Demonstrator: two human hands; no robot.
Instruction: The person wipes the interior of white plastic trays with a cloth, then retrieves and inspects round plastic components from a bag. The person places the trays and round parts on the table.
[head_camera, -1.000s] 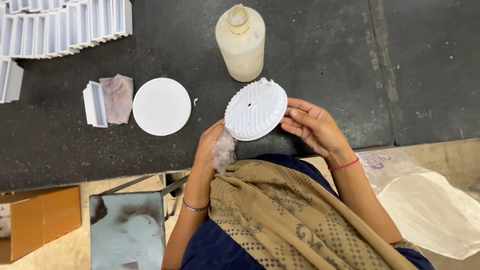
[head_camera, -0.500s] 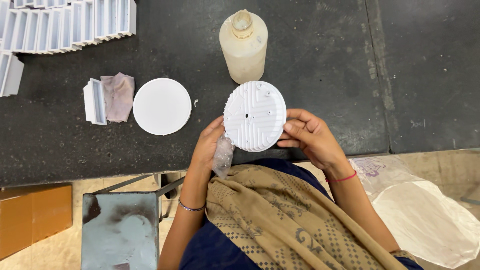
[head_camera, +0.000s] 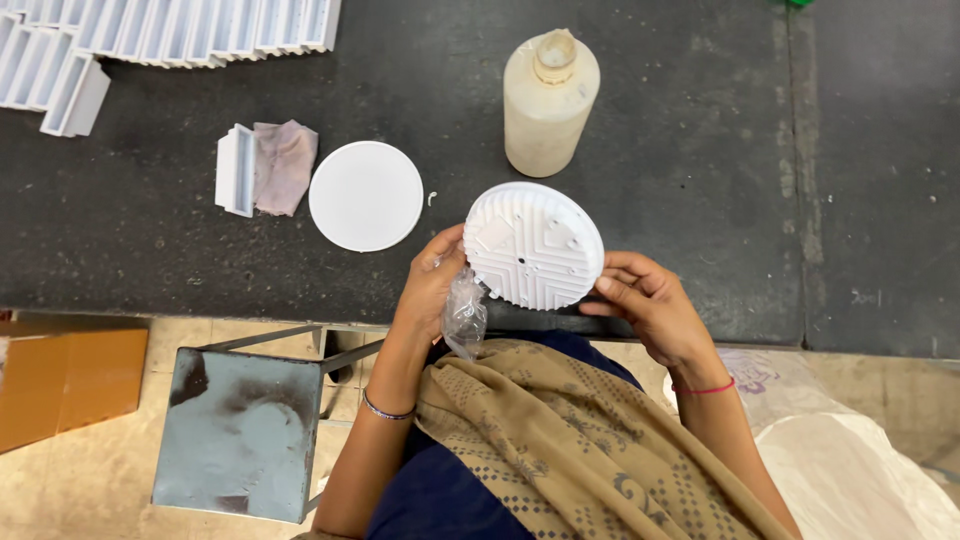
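I hold a round white ribbed plastic housing (head_camera: 533, 245) over the near edge of the dark worktable (head_camera: 700, 180), its patterned flat face turned up. My left hand (head_camera: 432, 285) grips its left rim and also clutches a crumpled clear plastic bag (head_camera: 464, 318) that hangs below the fingers. My right hand (head_camera: 645, 300) pinches the right rim with fingertips. A flat white round disc (head_camera: 366, 195) lies on the table just left of the housing.
A cloudy plastic bottle (head_camera: 549, 100) stands behind the housing. A pinkish cloth (head_camera: 283, 166) and a small white block (head_camera: 236, 169) lie left of the disc. White rectangular frames (head_camera: 150, 35) line the far left. A metal stool (head_camera: 238, 432), an orange box (head_camera: 70, 380) and a white sack (head_camera: 850, 480) sit below.
The housing has turned from tilted to face-up flat and shifted slightly. My right hand has slid to the rim's right edge. The bag stays in my left hand.
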